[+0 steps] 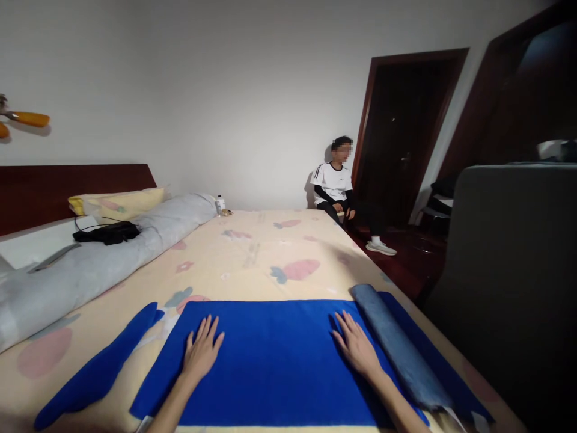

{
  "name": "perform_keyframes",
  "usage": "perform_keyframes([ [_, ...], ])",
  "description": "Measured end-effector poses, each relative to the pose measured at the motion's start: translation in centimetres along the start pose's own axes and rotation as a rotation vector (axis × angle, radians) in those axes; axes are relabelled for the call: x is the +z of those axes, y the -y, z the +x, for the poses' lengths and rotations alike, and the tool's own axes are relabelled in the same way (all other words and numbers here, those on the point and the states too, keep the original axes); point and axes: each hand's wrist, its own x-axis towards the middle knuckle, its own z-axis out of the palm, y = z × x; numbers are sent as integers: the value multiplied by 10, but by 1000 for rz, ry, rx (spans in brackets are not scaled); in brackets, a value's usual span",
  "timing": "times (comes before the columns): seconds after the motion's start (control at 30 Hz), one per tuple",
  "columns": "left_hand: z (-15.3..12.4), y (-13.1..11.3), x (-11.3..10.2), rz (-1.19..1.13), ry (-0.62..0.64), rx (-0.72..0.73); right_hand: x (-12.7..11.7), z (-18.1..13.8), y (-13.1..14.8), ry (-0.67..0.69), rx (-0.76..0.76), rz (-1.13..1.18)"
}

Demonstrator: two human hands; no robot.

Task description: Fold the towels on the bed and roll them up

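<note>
Left hand (pixel 201 352) and right hand (pixel 356 344) both lie flat, fingers spread, gripping nothing, pressed on the blue towel (pixel 274 361) spread low in the frame's centre on the bed sheet (pixel 252 252). Smoothing works best, I judge, with palms sliding outward evenly so no creases bunch. Just right of the right hand lies a rolled grey-blue towel (pixel 396 343); at lower left, another blue cloth (pixel 99 370). Farther up, a person (pixel 336 183) sits by the door (pixel 401 138).
</note>
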Motion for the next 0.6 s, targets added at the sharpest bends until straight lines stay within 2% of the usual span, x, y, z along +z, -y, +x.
perform_keyframes([
  [0.07, -32, 8, 9, -43, 23, 1, -2, -32, 0, 41, -6, 25],
  [0.13, -58, 26, 15, -44, 34, -83, -5, -63, -9, 52, 56, 50],
  [0.23, -84, 60, 19, 10, 37, -237, -10, -98, -29, 31, 120, 127],
  [0.33, -98, 86, 20, 88, 34, -287, -15, -117, -39, 2, 174, 153],
  [0.43, -108, 99, 23, 125, 3, -262, -20, -129, -40, -50, 217, 121],
  [0.6, -119, 103, 32, 170, -100, -225, -24, -158, -49, -101, 69, 69],
])
